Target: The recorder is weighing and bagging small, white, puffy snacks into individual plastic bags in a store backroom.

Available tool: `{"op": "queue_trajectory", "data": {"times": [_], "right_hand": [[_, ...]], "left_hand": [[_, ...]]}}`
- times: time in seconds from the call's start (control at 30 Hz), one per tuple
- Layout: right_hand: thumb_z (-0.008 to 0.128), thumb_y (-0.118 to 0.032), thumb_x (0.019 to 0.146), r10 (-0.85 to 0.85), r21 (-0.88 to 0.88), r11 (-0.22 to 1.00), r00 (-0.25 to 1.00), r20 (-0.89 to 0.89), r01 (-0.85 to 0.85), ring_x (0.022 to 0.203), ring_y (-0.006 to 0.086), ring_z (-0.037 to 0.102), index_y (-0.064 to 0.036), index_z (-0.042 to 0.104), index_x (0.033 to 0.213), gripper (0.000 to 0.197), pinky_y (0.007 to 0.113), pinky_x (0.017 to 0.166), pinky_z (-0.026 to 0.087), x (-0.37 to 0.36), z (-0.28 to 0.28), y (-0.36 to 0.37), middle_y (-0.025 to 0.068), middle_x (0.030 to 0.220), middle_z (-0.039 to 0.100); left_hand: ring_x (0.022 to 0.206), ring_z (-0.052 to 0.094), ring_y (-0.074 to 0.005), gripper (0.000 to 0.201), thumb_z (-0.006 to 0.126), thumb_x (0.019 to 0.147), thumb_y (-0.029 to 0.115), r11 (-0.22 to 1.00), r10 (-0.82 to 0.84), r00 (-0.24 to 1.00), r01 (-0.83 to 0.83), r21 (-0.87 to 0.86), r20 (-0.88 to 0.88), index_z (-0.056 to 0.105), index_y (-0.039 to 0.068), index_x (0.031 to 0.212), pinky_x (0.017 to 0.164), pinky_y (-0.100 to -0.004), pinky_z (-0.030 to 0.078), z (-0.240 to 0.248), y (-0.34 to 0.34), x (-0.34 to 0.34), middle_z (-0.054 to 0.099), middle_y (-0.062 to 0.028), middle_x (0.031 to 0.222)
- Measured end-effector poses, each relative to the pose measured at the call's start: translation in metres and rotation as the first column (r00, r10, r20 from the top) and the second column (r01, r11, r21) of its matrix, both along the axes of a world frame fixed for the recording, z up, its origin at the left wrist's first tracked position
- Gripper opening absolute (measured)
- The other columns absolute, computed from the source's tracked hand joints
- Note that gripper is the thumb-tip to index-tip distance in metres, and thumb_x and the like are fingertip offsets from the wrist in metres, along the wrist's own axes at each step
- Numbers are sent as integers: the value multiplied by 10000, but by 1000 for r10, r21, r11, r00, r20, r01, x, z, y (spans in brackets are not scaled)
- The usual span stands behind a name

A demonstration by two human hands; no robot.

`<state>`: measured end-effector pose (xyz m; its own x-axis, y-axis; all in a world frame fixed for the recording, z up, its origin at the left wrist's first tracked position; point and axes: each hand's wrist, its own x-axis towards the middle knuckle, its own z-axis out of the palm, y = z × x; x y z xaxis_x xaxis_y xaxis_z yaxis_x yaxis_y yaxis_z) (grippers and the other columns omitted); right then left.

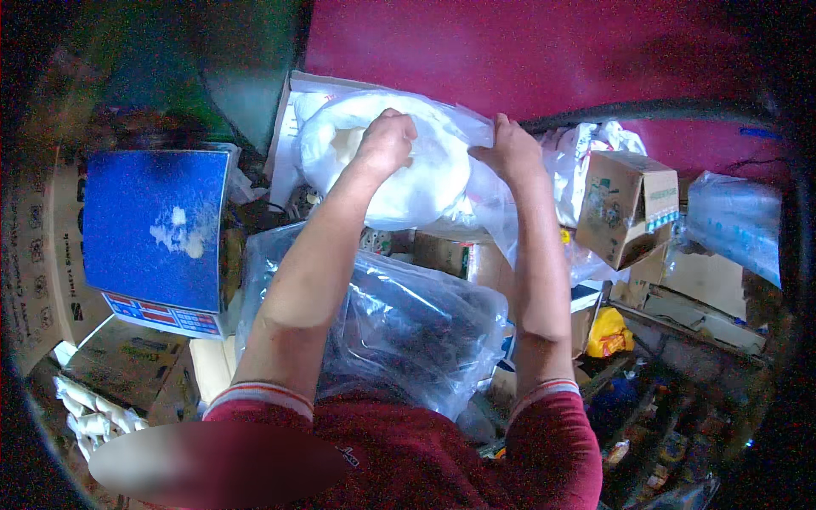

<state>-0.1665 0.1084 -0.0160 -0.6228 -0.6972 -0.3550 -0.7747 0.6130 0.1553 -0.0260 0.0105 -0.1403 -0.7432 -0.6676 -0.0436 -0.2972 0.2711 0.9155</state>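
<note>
A large white sack [319,157] stands in front of me with its mouth wide, and white stuff, apparently powder, shows inside. My left hand [388,143] is over its mouth with fingers curled closed; what they hold, if anything, is hidden. A pale, cream-coloured shape [347,143] lies beside that hand, its kind unclear. To the right, my right hand [515,153] has its fingers closed on a thin clear plastic bag [489,191], which hangs down along the sack's right side.
At the left stands a scale [153,221] with a blue platform dusted in white powder. Clear plastic sheeting [416,331] lies close to my body. A cardboard box [616,204], a plastic bundle [735,221] and a yellow bag [609,333] are at the right.
</note>
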Motion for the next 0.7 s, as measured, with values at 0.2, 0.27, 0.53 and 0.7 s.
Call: {"op": "queue_trajectory", "data": {"times": [0.2, 0.27, 0.53, 0.7], "right_hand": [[682, -435, 635, -472, 28, 858, 764, 439, 514, 1028, 317, 530, 44, 406, 1169, 769, 373, 864, 426, -9, -232, 44, 220, 1123, 525], [693, -428, 623, -518, 103, 839, 723, 457, 535, 1045, 306, 524, 24, 408, 1167, 762, 380, 864, 434, 16, -263, 39, 192, 1123, 536], [635, -379, 659, -512, 141, 846, 707, 488, 515, 982, 292, 561, 28, 514, 1048, 575, 366, 829, 448, 13, -341, 0, 190, 1040, 578], [641, -435, 648, -533, -7, 759, 626, 569, 651, 974, 321, 546, 67, 514, 1021, 638, 370, 828, 435, 30, -347, -19, 230, 1048, 553]], "left_hand": [[881, 552, -307, 149, 521, 643, 3, 964, -42, 986, 83, -254, 163, 613, 44, 753, 792, -381, 435, -19, -13, 11, 574, -153, 870], [884, 552, -307, 168, 516, 646, -3, 953, -46, 979, 103, -286, 197, 609, 47, 776, 798, -384, 434, -24, -25, 25, 576, -148, 879], [892, 544, -318, 183, 516, 656, -23, 932, -138, 886, 267, -246, 443, 572, 48, 815, 804, -400, 436, 26, -39, 41, 569, -139, 893], [912, 541, -322, 223, 522, 665, -15, 919, -151, 844, 312, -241, 515, 570, 46, 874, 826, -398, 430, 23, -42, 52, 573, -139, 925]]}}
